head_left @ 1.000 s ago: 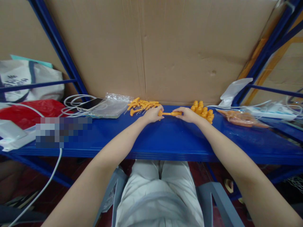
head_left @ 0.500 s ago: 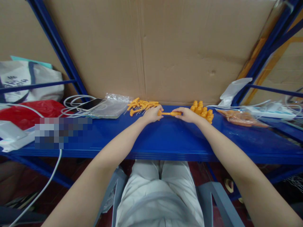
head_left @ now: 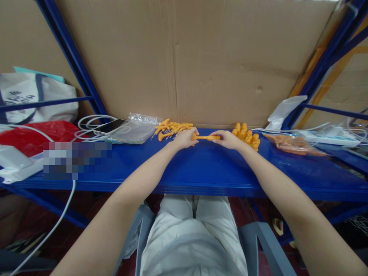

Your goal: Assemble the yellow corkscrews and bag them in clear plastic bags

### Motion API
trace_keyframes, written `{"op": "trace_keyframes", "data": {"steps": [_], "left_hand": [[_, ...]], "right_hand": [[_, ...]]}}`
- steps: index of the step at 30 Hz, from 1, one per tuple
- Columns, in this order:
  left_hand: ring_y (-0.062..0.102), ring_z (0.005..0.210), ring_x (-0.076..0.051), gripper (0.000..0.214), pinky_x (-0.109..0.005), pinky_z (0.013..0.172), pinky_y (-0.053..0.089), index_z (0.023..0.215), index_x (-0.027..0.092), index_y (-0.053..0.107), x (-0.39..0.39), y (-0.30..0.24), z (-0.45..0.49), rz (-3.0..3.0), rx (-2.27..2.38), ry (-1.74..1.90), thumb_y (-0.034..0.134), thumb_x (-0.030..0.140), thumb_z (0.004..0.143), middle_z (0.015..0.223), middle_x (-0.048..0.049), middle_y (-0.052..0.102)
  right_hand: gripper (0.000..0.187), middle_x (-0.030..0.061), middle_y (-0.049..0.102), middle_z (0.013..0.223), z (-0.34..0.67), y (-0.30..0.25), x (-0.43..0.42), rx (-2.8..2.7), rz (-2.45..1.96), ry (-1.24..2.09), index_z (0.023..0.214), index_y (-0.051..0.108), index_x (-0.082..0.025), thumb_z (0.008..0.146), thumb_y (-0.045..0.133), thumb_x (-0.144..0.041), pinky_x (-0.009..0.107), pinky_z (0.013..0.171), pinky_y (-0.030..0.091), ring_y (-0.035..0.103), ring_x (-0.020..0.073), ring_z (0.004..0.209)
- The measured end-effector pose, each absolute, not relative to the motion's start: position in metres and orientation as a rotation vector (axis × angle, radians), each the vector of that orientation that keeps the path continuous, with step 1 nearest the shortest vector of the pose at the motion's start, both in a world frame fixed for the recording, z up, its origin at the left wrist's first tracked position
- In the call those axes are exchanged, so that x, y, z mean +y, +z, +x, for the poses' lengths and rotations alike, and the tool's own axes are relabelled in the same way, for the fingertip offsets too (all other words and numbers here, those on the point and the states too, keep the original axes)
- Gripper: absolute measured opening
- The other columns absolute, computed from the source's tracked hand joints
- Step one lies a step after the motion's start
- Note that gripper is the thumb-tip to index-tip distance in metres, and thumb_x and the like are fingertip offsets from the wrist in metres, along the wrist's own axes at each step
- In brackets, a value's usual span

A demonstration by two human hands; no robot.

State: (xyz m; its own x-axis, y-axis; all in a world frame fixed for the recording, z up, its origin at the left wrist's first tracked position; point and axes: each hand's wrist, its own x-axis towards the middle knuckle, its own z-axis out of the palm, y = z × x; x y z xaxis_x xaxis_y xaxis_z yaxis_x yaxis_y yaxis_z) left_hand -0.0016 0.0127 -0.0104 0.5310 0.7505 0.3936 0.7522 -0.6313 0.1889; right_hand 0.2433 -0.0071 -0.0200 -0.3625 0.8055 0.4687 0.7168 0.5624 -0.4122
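L grip pinched the rod at one end, R grip the other, prob. to steady it, nr desk's back edge; corkscrews lay L, stubs R, prob. for quick reach.

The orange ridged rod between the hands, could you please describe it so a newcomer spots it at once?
Below the brown cardboard panel is the blue tabletop. There, the orange ridged rod runs sideways between the left hand and the right hand. Unlike the orange corkscrews piled to its left and the orange pieces clustered to its right, it alone spans both hands.
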Motion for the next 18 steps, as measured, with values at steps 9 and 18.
{"op": "trace_keyframes", "data": {"steps": [9, 18], "left_hand": [[0.067, 0.111, -0.027, 0.036, -0.037, 0.095, 0.049, 0.117, 0.022, 0.063, 0.0154, -0.0113, -0.0016, -2.738, -1.298, -0.641, 0.072, 0.028, 0.083, 0.115, -0.0066, 0.073], [0.067, 0.109, -0.026, 0.041, -0.036, 0.094, 0.048, 0.122, 0.02, 0.064, 0.018, -0.0113, -0.0028, -2.795, -1.317, -0.618, 0.072, 0.03, 0.082, 0.106, -0.0064, 0.074]], "right_hand": [[0.031, 0.0119, 0.074, 0.118, 0.2469, -0.0221, -0.0027, -2.093, -1.207, 0.132, 0.113, 0.074, -0.019, 0.082, 0.072, -0.02, 0.043, 0.098, 0.054, 0.07, 0.0252, 0.109], [0.033, 0.0105, 0.076, 0.114, 0.2474, -0.0222, -0.003, -2.027, -1.237, 0.212, 0.113, 0.075, -0.019, 0.081, 0.076, -0.026, 0.04, 0.091, 0.058, 0.072, 0.0231, 0.098]]}}
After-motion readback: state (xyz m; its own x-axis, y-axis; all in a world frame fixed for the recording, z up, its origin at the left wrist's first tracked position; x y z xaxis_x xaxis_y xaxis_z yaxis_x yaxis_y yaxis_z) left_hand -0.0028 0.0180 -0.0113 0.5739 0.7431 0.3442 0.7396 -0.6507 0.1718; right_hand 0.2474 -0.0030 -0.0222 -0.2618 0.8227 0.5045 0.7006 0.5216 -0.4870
